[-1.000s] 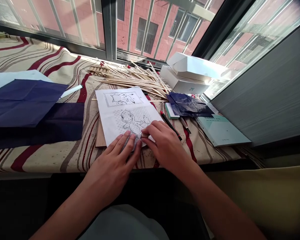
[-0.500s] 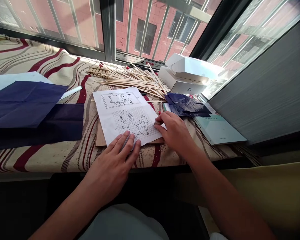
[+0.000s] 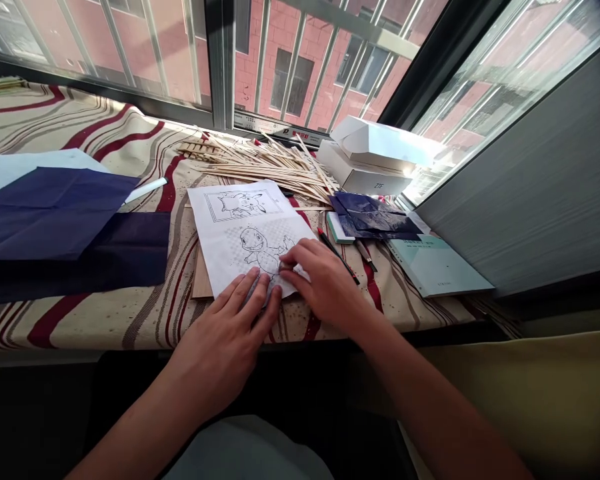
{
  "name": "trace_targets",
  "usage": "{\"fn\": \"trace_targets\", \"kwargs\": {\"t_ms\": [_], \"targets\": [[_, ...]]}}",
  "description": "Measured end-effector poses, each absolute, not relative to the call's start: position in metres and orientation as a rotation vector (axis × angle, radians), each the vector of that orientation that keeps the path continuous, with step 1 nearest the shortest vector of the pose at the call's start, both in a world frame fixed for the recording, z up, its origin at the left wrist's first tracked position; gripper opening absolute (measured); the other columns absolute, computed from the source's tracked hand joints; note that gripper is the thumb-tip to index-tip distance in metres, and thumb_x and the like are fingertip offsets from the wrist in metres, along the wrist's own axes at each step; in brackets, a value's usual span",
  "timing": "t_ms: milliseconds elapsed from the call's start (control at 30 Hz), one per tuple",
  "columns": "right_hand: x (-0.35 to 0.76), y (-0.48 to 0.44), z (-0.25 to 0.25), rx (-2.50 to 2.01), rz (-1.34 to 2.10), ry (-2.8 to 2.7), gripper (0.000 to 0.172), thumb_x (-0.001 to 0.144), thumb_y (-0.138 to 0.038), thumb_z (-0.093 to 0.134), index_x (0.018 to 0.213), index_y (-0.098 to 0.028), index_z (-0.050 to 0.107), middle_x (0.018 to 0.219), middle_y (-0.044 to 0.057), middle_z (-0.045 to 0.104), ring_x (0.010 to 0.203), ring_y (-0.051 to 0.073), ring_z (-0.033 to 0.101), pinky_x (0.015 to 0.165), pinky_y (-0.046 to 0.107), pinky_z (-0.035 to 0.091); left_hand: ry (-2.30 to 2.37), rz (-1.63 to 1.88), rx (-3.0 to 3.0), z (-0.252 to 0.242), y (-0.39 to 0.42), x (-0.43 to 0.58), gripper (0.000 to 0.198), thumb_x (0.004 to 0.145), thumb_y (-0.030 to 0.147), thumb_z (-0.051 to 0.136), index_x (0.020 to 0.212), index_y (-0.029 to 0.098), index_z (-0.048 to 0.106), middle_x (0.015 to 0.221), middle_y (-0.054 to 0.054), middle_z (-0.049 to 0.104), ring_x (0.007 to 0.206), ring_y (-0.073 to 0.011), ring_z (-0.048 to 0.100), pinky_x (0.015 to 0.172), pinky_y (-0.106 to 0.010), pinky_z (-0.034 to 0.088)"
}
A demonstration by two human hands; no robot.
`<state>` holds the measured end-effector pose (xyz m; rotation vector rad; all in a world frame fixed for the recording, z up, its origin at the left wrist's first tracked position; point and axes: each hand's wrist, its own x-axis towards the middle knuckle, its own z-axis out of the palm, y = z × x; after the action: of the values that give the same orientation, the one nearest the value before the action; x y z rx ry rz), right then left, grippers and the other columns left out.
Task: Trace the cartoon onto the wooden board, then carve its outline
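Note:
A white sheet (image 3: 240, 230) printed with two cartoon line drawings lies on a thin brown board (image 3: 202, 277) on the striped cloth. My left hand (image 3: 227, 333) rests flat on the sheet's near edge, fingers stretched out together. My right hand (image 3: 325, 283) lies palm down on the sheet's near right corner, fingers curled slightly and pressing the paper; nothing shows inside them. A red-tipped black pencil (image 3: 336, 253) lies just right of my right hand.
Dark blue carbon sheets (image 3: 55, 213) lie at left, more crumpled ones (image 3: 375, 217) at right over a pale green booklet (image 3: 437, 267). A heap of thin wooden sticks (image 3: 265, 167) and an open white box (image 3: 375, 157) sit by the window. The cloth's edge drops off near me.
My right hand slid from the sheet's right edge back to its near right corner, beside my left hand. The left hand stayed put. The view shifted slightly.

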<state>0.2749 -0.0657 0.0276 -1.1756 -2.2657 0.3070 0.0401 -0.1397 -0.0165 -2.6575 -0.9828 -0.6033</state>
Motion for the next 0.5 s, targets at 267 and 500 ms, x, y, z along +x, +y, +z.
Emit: {"fn": "trace_targets", "kwargs": {"t_ms": [267, 500], "targets": [[0.274, -0.053, 0.026, -1.338, 0.184, -2.210, 0.016, 0.095, -0.009, 0.069, 0.090, -0.022, 0.061, 0.100, 0.009, 0.071, 0.093, 0.026, 0.065, 0.086, 0.041, 0.051, -1.001, -0.595, -2.664, -0.016, -0.139, 0.041, 0.065, 0.090, 0.015, 0.057, 0.153, 0.001, 0.055, 0.157, -0.027, 0.061, 0.152, -0.0449, 0.054, 0.126, -0.054, 0.045], [0.277, -0.045, 0.029, -1.439, 0.173, -2.216, 0.018, 0.095, -0.009, 0.067, 0.090, -0.022, 0.057, 0.103, 0.011, 0.070, 0.100, 0.029, 0.064, 0.091, 0.043, 0.051, -0.979, -0.557, -2.684, -0.013, -0.140, 0.038, 0.067, 0.088, 0.015, 0.058, 0.153, 0.002, 0.055, 0.159, -0.026, 0.060, 0.153, -0.0441, 0.053, 0.128, -0.053, 0.045]]}}
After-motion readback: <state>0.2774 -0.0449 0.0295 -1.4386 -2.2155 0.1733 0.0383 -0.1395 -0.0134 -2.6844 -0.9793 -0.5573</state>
